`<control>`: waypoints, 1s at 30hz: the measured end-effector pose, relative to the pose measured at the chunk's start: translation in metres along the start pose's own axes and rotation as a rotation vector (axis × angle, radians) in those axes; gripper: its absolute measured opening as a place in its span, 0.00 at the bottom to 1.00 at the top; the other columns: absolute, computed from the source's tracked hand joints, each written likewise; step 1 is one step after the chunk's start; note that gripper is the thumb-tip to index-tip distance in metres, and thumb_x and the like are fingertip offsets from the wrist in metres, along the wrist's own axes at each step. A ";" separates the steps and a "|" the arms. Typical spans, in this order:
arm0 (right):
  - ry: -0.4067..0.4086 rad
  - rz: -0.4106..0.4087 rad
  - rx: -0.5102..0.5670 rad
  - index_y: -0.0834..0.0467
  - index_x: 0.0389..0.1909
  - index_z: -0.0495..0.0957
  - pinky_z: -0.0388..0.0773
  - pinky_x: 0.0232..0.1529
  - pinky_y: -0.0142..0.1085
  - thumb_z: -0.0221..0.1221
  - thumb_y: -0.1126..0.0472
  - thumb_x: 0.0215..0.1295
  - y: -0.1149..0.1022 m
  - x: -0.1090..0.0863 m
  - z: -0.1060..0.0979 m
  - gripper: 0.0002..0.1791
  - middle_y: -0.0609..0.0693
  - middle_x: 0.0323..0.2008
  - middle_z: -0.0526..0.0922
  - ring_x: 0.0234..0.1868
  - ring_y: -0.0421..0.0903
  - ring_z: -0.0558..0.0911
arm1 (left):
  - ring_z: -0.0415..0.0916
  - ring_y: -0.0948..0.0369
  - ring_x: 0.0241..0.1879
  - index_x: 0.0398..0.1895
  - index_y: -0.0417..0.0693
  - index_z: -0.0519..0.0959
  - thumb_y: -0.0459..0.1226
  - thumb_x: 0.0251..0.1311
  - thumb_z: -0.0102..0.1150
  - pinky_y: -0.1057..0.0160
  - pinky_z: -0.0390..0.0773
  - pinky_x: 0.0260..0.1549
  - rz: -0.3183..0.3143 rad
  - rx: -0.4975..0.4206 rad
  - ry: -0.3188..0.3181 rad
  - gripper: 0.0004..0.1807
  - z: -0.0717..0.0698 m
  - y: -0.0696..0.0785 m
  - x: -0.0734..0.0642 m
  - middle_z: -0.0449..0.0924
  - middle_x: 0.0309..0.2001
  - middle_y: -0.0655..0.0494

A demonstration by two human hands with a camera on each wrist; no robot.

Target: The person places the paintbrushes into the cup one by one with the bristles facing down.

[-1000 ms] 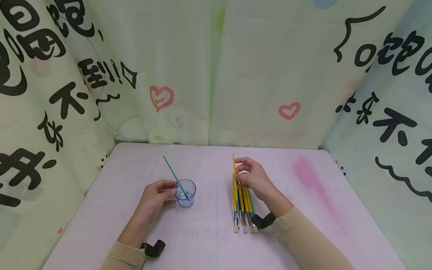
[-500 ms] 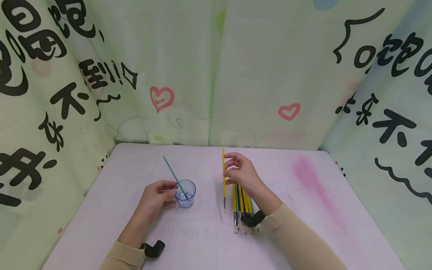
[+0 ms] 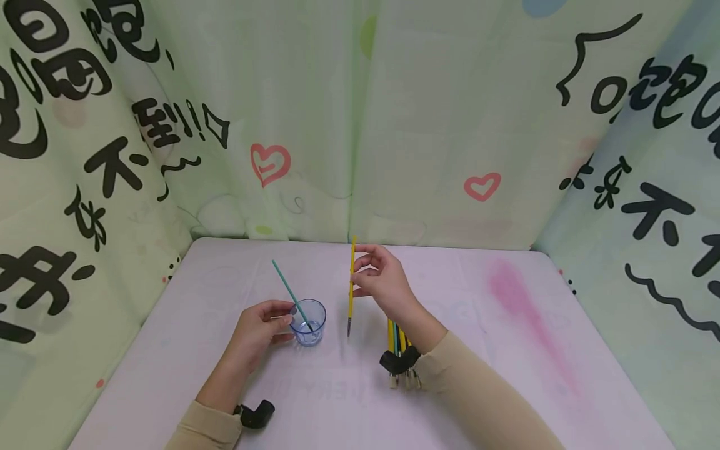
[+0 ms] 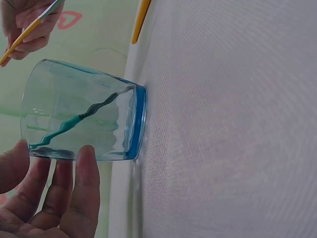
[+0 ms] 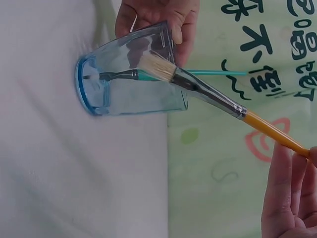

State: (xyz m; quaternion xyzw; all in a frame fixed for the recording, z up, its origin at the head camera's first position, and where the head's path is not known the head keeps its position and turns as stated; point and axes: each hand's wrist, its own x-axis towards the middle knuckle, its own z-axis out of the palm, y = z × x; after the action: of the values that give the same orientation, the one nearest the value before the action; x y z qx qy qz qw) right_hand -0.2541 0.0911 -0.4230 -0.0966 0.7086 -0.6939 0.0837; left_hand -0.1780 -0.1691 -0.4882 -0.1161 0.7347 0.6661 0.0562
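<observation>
My right hand (image 3: 381, 281) pinches a yellow-handled paintbrush (image 3: 351, 289) and holds it upright above the pink table (image 3: 506, 375), bristles down; in the right wrist view its pale bristles (image 5: 157, 66) hang close to the cup. A clear blue cup (image 3: 308, 322) stands left of it with a teal brush (image 3: 289, 290) leaning inside. My left hand (image 3: 260, 326) holds the cup (image 4: 84, 119) from its left side, its fingers (image 4: 84, 183) curled against the wall.
A row of several yellow and teal brushes (image 3: 400, 350) lies on the table under my right forearm, bristles toward me. Printed curtain walls (image 3: 360, 119) close in the back and both sides.
My right hand has lifted the yellow brush off the row and carried it left and up toward the cup. The left hand and cup have not moved.
</observation>
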 end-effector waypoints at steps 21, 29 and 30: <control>-0.026 -0.111 0.056 0.60 0.70 0.74 0.94 0.41 0.49 0.63 0.77 0.68 -0.002 0.023 0.045 0.30 0.55 0.43 0.79 0.35 0.44 0.84 | 0.84 0.47 0.56 0.65 0.39 0.82 0.30 0.74 0.64 0.51 0.92 0.51 -0.019 0.018 -0.003 0.18 0.000 0.000 0.002 0.82 0.63 0.37; -0.012 -0.113 0.073 0.57 0.69 0.76 0.94 0.40 0.46 0.64 0.76 0.68 0.001 0.030 0.050 0.29 0.53 0.42 0.80 0.36 0.44 0.85 | 0.84 0.48 0.56 0.64 0.41 0.82 0.29 0.74 0.63 0.53 0.92 0.52 -0.042 0.021 0.004 0.17 -0.001 0.002 0.003 0.82 0.63 0.39; -0.006 -0.114 0.083 0.56 0.68 0.76 0.94 0.40 0.46 0.64 0.76 0.68 0.001 0.031 0.051 0.29 0.53 0.42 0.80 0.36 0.44 0.85 | 0.84 0.48 0.56 0.64 0.41 0.82 0.29 0.74 0.63 0.53 0.92 0.52 -0.042 0.022 0.003 0.17 -0.001 0.002 0.003 0.82 0.63 0.39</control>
State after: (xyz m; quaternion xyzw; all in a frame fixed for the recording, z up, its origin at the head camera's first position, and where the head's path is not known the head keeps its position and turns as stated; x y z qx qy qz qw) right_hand -0.2712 0.0343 -0.4243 -0.1353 0.6723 -0.7261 0.0501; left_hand -0.1814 -0.1700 -0.4870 -0.1318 0.7393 0.6566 0.0701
